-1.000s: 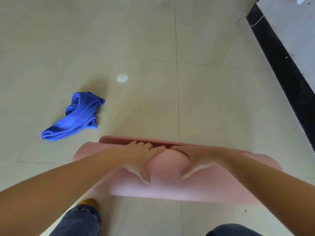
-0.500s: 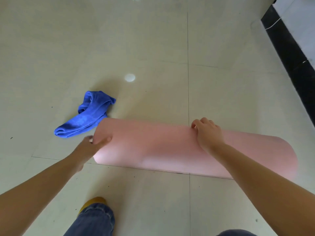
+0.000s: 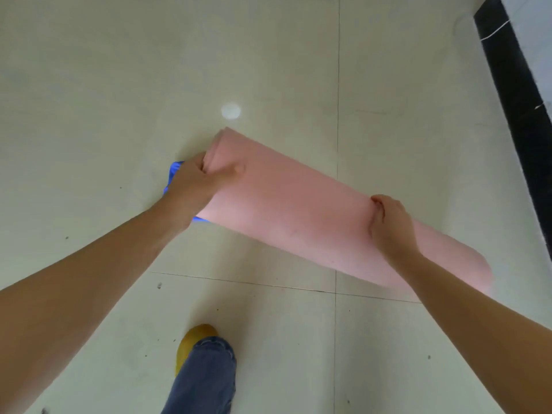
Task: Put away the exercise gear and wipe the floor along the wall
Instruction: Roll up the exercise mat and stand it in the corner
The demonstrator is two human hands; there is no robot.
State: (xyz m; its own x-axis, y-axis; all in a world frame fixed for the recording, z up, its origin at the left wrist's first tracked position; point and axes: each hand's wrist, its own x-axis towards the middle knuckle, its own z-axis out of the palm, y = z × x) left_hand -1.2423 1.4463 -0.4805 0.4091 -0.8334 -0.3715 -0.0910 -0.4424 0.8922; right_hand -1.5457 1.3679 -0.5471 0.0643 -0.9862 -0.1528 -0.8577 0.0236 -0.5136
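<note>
A person holds a rolled pink exercise mat [image 3: 298, 210] in both hands above a pale, glossy tiled floor [image 3: 104, 85], the roll slanting from upper left down to lower right. The left hand [image 3: 197, 186] grasps the mat's upper-left end, thumb laid over the top and fingers curled into the open end of the roll, where its layered edges show. The right hand [image 3: 391, 225] grips the mat past its middle, fingers wrapped over the far side. A blue cloth [image 3: 173, 174] lies on the floor behind the left hand and the mat's end — only slivers of it show. Dark grout lines cross the tiles, which carry scattered dark specks and one round bright reflection [image 3: 230, 111] just beyond the mat's upper end. Along the right edge runs a black baseboard [image 3: 513, 94] with a light wall [image 3: 534, 31] above it. At the bottom — a jeans-clad leg [image 3: 203, 380] and a yellow shoe [image 3: 194, 342] planted on the tiles.
</note>
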